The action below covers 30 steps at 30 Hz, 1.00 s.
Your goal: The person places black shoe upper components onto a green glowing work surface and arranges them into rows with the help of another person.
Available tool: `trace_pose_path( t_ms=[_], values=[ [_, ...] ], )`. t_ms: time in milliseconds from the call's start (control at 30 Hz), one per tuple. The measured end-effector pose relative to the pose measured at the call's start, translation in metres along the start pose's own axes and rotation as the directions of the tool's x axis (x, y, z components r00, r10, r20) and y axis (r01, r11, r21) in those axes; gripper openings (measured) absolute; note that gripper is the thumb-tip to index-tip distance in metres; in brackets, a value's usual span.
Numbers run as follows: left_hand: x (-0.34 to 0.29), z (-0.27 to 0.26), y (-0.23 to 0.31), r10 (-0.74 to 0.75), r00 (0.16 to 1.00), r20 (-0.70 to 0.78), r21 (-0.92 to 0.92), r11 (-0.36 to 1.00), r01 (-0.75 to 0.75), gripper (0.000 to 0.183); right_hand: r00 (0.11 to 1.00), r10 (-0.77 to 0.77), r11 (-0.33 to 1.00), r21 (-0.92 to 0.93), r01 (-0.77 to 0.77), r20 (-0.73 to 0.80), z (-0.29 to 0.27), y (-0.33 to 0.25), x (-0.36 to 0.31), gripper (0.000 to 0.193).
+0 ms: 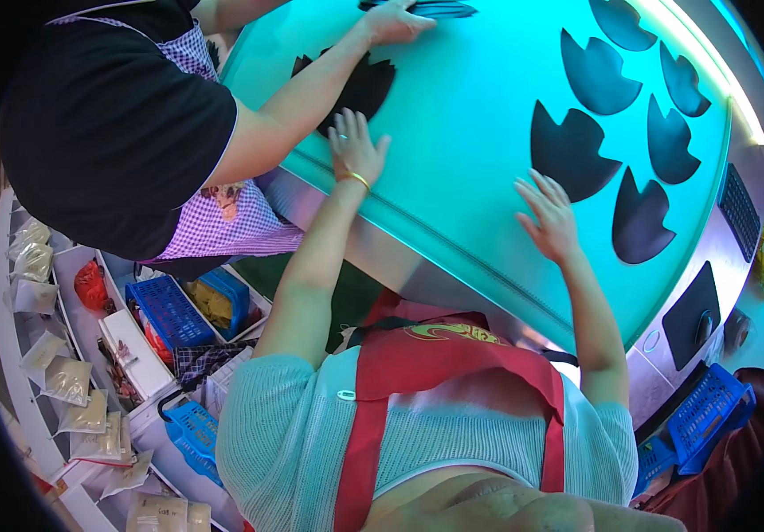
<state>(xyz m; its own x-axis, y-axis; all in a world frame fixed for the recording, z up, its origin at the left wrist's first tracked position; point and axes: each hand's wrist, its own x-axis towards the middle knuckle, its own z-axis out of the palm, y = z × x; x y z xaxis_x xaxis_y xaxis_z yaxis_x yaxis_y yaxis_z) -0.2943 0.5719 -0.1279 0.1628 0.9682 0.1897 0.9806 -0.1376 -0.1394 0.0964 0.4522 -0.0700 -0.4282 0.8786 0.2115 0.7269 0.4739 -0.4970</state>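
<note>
My left hand [360, 149] is open, fingers spread. Its fingertips are at the near edge of a group of black cut pieces [368, 87] with jagged edges, partly hidden by a co-worker's arm. Out to the right, my right hand [548, 215] is also open and holds nothing. Closest to it lies a large dark, leather-like cut piece [572, 152] with a notched, curved outline. Several similar pieces are spread flat on the lit turquoise table [453, 160], among them one nearer the right edge [642, 217] and one farther back [596, 75].
At the left, a co-worker's hand [397, 22] rests by a stack of dark pieces [435, 9]. A keyboard [738, 211] and a black pad [688, 315] lie on the right ledge. Blue baskets [705, 417] stand below right; more baskets [169, 312] and bagged items [70, 379] are lower left.
</note>
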Motion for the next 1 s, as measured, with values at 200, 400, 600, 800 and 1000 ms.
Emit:
trace_pose_path(
  t_ms=[200, 400, 600, 800, 1000],
  values=[
    [-0.076, -0.055, 0.087, 0.344, 0.902, 0.261, -0.535, 0.829, -0.162, 0.071, 0.988, 0.054, 0.984, 0.178, -0.028, -0.143, 0.103, -0.058, 0.104, 0.054],
    [0.031, -0.008, -0.021, 0.395, 0.915, -0.08, 0.049, 0.918, -0.393, 0.043, 0.975, 0.187, 0.975, -0.143, -0.169, 0.124, 0.123, -0.073, 0.085, 0.072],
    [0.067, 0.038, -0.038, 0.234, 0.97, 0.058, -0.047, 0.972, -0.232, 0.078, 0.911, 0.323, 0.938, -0.215, -0.272, 0.255, 0.048, -0.037, -0.049, 0.067],
    [-0.005, -0.057, 0.07, 0.546, 0.778, 0.311, -0.156, 0.837, -0.525, 0.078, 0.75, 0.576, 0.817, -0.215, -0.535, 0.324, -0.038, -0.025, -0.186, 0.071],
    [-0.015, -0.064, 0.131, 0.836, 0.541, 0.091, -0.419, 0.525, -0.741, 0.066, 0.734, 0.63, 0.776, -0.17, -0.608, 0.252, -0.049, -0.009, -0.211, 0.06]
  ],
)
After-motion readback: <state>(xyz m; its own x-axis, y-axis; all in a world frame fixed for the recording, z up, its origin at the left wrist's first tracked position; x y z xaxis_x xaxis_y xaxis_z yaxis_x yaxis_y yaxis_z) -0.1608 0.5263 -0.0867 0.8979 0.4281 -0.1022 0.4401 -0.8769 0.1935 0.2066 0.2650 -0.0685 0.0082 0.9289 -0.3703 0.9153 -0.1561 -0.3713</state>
